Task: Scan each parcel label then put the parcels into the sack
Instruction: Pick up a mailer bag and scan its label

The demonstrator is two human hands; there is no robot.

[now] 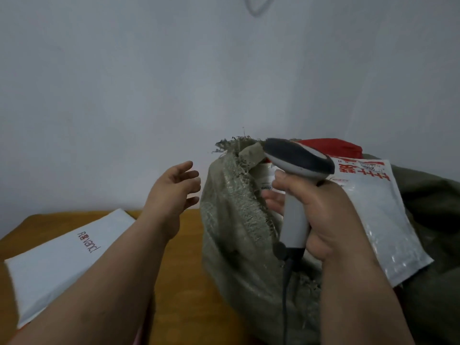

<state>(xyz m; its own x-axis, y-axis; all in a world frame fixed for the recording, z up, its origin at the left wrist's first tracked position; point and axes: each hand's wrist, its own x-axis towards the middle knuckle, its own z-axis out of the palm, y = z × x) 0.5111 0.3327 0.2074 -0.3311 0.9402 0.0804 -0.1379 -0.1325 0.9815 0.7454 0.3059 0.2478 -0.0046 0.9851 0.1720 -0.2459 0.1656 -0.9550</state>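
Right hand (321,215) grasps the scanner (296,185) by its handle, fingers wrapped around it, head pointing left over the sack's mouth; its cable hangs down in front of the sack. Left hand (174,188) is released, fingers spread and holding nothing, just left of the sack (234,232).

Left of the sack, 1 white parcel (57,260) with red lettering lies flat on the wooden table (184,282), its long axis running from near-left to far-right, toward the sack. It sits beside the left forearm, so the left hand is judged the nearer one to fetch it.

Sack stands upright, frayed rim open. Inside its mouth, behind the scanner, a pale packet shows. Right of the mouth, a bubble mailer (380,220) with red print rests against the sack's edge; whether it is inside cannot be told. A red item (331,145) shows behind it.
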